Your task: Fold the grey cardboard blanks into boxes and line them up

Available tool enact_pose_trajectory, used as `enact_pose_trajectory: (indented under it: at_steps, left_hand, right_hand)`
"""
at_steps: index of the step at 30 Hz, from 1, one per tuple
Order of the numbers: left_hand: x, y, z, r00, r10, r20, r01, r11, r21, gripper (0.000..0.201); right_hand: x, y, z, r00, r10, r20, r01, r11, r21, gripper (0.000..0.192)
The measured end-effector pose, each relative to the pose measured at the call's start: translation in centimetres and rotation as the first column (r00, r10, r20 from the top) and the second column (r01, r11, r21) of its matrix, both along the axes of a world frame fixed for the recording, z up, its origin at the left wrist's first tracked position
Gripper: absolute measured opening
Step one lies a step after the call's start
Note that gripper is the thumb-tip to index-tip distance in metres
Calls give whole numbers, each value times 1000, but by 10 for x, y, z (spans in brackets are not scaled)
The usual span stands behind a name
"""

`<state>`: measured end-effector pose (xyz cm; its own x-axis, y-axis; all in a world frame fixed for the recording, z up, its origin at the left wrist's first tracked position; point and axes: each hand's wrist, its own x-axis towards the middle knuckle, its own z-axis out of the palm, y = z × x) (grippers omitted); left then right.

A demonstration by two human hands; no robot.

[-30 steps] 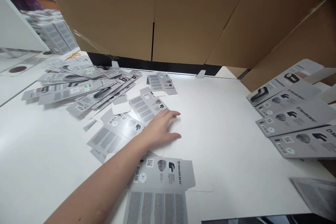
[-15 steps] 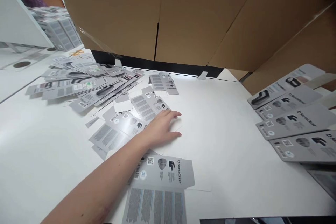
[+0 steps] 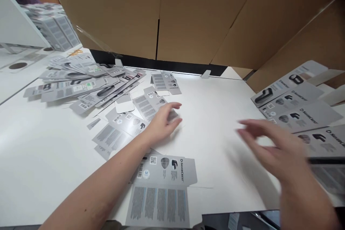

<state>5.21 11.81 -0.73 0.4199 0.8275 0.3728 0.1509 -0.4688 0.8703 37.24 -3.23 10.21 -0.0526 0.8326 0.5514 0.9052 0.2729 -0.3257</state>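
The left hand (image 3: 160, 124) is loosely open over flattened cartons (image 3: 147, 107) at left, and the right hand (image 3: 281, 151), blurred but seemingly open, is near the overlapping cartons (image 3: 309, 115) at right, where light handling should avoid creases.

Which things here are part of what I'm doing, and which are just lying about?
Likely part of it:
- left hand, over the middle flat cartons
- right hand, blurred, beside the right-hand cartons
- near flat carton
- fanned cartons at left

Probably just there:
- orange bands, back left
- brown cardboard behind the table
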Motion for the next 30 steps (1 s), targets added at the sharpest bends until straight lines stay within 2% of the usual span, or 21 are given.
enact_pose_trajectory:
  at_steps: [2,4,6,8,9,12,17,23,27,30]
  left_hand:
    - [-3,6,-2,981,166,96,-173,982,74,43]
    - [-10,14,-3,936,338,95,-349,927,136,52]
    - [-19,22,-5,874,484,34,-483,861,161,66]
    - [-26,30,-7,794,601,-93,-589,798,126,85]
    - [-29,34,-9,759,632,-153,-626,774,94,94]
    - [-32,41,-15,737,627,-252,-642,766,27,111]
    - [-30,41,-20,791,562,-242,-574,818,24,114]
    - [-37,37,-16,831,534,-158,-544,838,-31,99]
    - [-43,37,-15,814,579,-44,-581,812,-64,78]
    - [-44,36,-15,793,608,-23,-607,788,-98,70]
  right_hand:
    - [-32,50,-19,991,130,13,-124,968,-218,42]
    - [-69,95,-41,976,214,26,-190,912,-363,55]
    - [-102,126,-66,979,203,-5,-184,872,-454,77]
    - [-126,142,-89,994,102,-39,-108,866,-489,98]
    - [-133,146,-99,995,91,-51,-104,873,-476,107]
    - [-138,146,-118,987,104,-124,-148,890,-432,107]
    - [-131,148,-122,966,58,-251,-159,899,-408,87]
    - [-132,156,-121,925,-49,-378,-141,877,-459,78]
    - [-131,152,-115,897,-44,-439,-178,874,-451,76]
    - [-130,149,-109,833,-34,-552,-259,858,-444,74]
